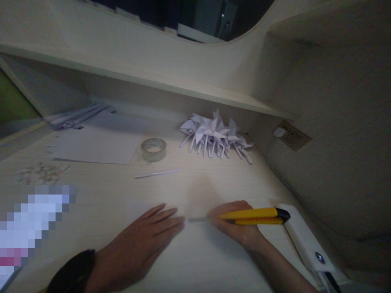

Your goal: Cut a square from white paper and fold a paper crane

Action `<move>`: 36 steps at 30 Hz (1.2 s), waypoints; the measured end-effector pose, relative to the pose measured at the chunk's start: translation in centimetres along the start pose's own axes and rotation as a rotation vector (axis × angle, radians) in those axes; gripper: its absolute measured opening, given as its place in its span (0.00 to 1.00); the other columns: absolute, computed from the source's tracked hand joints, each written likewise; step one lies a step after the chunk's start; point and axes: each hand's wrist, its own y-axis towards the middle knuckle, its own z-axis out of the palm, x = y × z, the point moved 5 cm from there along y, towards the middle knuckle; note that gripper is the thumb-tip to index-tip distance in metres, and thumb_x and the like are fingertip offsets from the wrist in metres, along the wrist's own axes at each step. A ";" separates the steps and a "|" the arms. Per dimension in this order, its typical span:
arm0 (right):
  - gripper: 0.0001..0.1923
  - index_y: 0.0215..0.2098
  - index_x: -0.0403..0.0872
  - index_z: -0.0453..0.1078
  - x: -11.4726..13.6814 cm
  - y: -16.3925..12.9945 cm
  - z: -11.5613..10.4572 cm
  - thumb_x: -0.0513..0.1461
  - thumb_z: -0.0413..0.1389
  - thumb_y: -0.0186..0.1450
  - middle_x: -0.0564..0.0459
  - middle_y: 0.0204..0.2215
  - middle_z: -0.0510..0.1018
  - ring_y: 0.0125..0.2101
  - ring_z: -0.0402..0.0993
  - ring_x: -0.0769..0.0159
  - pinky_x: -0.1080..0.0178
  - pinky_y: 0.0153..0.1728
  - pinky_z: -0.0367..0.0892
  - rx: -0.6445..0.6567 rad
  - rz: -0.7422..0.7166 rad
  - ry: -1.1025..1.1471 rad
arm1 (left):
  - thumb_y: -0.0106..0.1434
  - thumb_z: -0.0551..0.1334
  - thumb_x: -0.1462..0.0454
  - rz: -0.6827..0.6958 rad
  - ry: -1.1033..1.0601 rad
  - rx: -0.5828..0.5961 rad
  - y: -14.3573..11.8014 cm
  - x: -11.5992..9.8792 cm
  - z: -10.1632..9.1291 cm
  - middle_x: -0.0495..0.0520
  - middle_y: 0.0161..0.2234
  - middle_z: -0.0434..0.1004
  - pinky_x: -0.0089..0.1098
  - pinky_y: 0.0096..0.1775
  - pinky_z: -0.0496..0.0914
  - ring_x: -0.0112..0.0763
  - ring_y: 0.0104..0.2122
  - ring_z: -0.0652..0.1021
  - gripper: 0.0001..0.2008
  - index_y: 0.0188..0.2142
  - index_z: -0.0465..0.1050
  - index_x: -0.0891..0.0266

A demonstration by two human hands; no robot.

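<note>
Pale desk [100,199] below a long shelf [146,77], right hand [238,228] around a yellow cutter [253,215]

Light-toned desktop fills the middle and bottom of the frame, and a dim wall [342,118] closes off the right side. The shelf slants across the upper part, with a dark opening [207,16] above it at the top edge. At lower centre-left, the left hand [149,234] lies flat, its grip loose and holding nothing, fingertips just beside the blade. Right of centre, the right hand's grip is closed on the cutter, blade pointing left. White paper [97,140] lies at centre-left; white paper pinwheels [214,130] crowd together at upper centre-right. A white box [308,240] runs along the lower right. Clear tape [153,155] sits near the paper's right edge. On the right wall is a socket panel [296,137] with a white plug [280,132]. One thin white strip [157,174] lies below the tape.
</note>
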 end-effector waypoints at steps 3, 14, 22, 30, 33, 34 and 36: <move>0.08 0.28 0.50 0.77 0.0 0.0 0.0 0.45 0.61 0.57 0.52 0.26 0.81 0.26 0.78 0.63 0.63 0.29 0.75 -0.002 0.003 -0.005 | 0.64 0.51 0.72 -0.008 0.019 0.026 0.0 0.0 0.1 0.46 0.61 0.59 0.40 0.62 0.50 0.33 0.61 0.59 0.28 0.63 0.52 0.55; 0.11 0.30 0.49 0.77 0.0 -0.1 0.1 0.47 0.60 0.58 0.51 0.28 0.81 0.28 0.78 0.61 0.62 0.31 0.75 0.046 0.025 -0.002 | 0.65 0.51 0.71 -0.018 -0.016 0.010 0.1 0.1 0.1 0.47 0.61 0.60 0.40 0.62 0.49 0.33 0.61 0.58 0.27 0.62 0.53 0.56; 0.08 0.29 0.52 0.77 0.3 0.0 0.1 0.47 0.60 0.57 0.53 0.27 0.81 0.27 0.77 0.62 0.61 0.30 0.76 0.055 0.014 0.034 | 0.66 0.50 0.70 -0.020 0.012 0.043 0.0 0.1 0.1 0.46 0.61 0.59 0.41 0.61 0.52 0.34 0.60 0.60 0.27 0.63 0.51 0.54; 0.09 0.29 0.50 0.77 0.5 -0.1 0.1 0.46 0.60 0.58 0.53 0.26 0.81 0.26 0.77 0.63 0.62 0.30 0.76 0.057 -0.030 -0.012 | 0.67 0.50 0.69 -0.023 0.031 0.041 0.2 -0.1 -0.1 0.46 0.61 0.60 0.40 0.61 0.52 0.34 0.60 0.61 0.25 0.63 0.52 0.54; 0.09 0.30 0.51 0.77 0.3 -0.2 0.3 0.46 0.59 0.59 0.53 0.27 0.81 0.27 0.78 0.63 0.62 0.31 0.76 0.067 -0.032 -0.026 | 0.66 0.51 0.69 -0.014 0.034 0.039 0.3 -0.2 -0.2 0.46 0.61 0.60 0.41 0.62 0.52 0.34 0.59 0.62 0.26 0.62 0.53 0.53; 0.09 0.30 0.51 0.77 0.2 -0.3 0.3 0.46 0.59 0.59 0.53 0.27 0.81 0.27 0.78 0.63 0.61 0.31 0.76 0.069 -0.031 -0.031 | 0.66 0.51 0.69 -0.014 0.036 0.041 0.4 -0.3 -0.2 0.46 0.61 0.60 0.42 0.62 0.51 0.34 0.60 0.61 0.25 0.62 0.53 0.53; 0.09 0.30 0.50 0.76 0.2 -0.3 0.3 0.46 0.59 0.59 0.53 0.27 0.81 0.27 0.78 0.62 0.61 0.31 0.76 0.063 -0.031 -0.037 | 0.66 0.51 0.68 -0.013 0.029 0.029 0.4 -0.3 -0.4 0.46 0.60 0.61 0.42 0.61 0.52 0.34 0.59 0.62 0.25 0.62 0.54 0.53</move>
